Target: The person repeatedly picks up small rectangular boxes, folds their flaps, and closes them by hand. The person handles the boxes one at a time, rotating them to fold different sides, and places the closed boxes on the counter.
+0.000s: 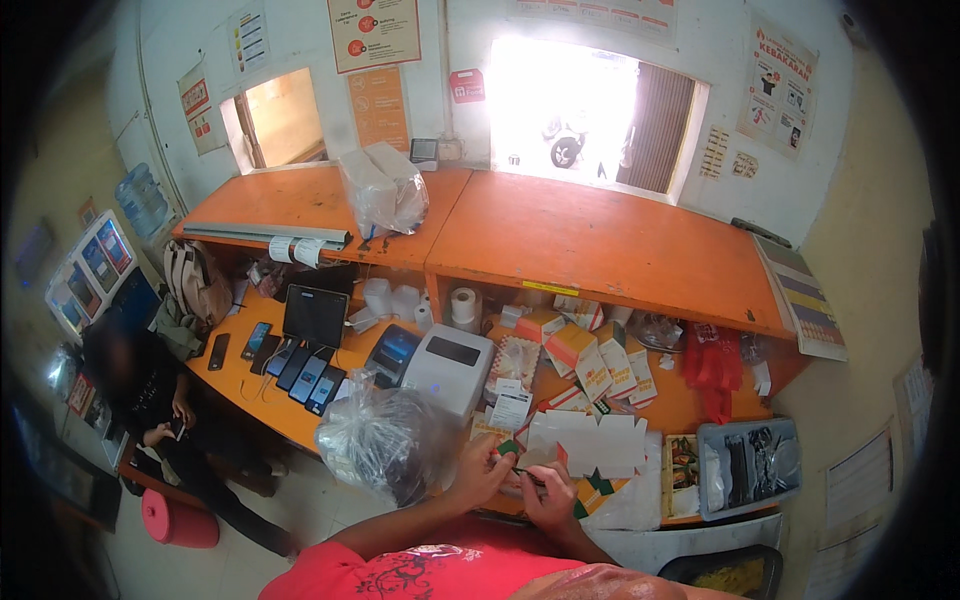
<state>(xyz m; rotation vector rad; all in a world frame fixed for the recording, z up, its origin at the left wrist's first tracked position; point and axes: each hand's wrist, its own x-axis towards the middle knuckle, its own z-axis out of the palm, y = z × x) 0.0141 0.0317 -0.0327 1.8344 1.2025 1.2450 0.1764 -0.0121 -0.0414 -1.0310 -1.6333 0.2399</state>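
My left hand (482,472) and right hand (547,496) are close together over the near edge of an orange desk (232,390), fingers bent and thumbs turned in, pinching a small folded carton (508,449) between them. The carton shows green by my left fingertips and orange by my right; its finer folds are too small to make out. Just beyond my right hand lies a flat white sheet of card (590,440) with cut edges. Just beside my left hand, on its left, sits a bulging clear plastic bag (380,440), its contents blurred. Ahead of my left hand are a white paper slip (510,408) and, farther on, a boxy white machine (450,372). Orange, white and green cartons (590,365) pile up ahead of my right hand. Well to its right stands a grey-blue tray (709,482) of dark items. Far to the left of my hands, several phones (300,375) lie in a row, and past them a seated person (150,400) holds a phone.
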